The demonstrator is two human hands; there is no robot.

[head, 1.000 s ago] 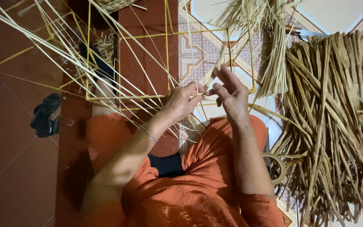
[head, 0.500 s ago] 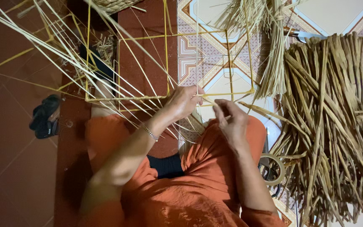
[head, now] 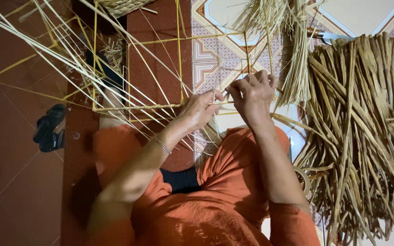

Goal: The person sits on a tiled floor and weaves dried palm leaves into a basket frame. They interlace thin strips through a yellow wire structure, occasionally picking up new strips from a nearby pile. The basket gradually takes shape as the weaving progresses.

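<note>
My left hand [head: 200,109] pinches thin pale straw strands [head: 115,82] at the lower bar of a yellow wire frame [head: 135,108]. The strands fan out from it toward the upper left. My right hand [head: 251,93] is closed on the same strand bundle just to the right, close to the left hand, at the frame's lower right bar. Both forearms reach up from my lap, which is covered in orange cloth [head: 233,191]. A thin bracelet [head: 162,146] sits on my left wrist.
A large heap of dried flat reeds [head: 361,136] lies at the right on patterned tiles. A tied bundle of fine straw [head: 292,54] hangs above it, beside a knife [head: 324,34]. A dark sandal [head: 50,128] lies at the left. A woven basket edge [head: 119,5] shows at the top.
Both hands moved up and slightly right along the frame's lower bar. The right hand went from open fingers to a closed grip on the strands.
</note>
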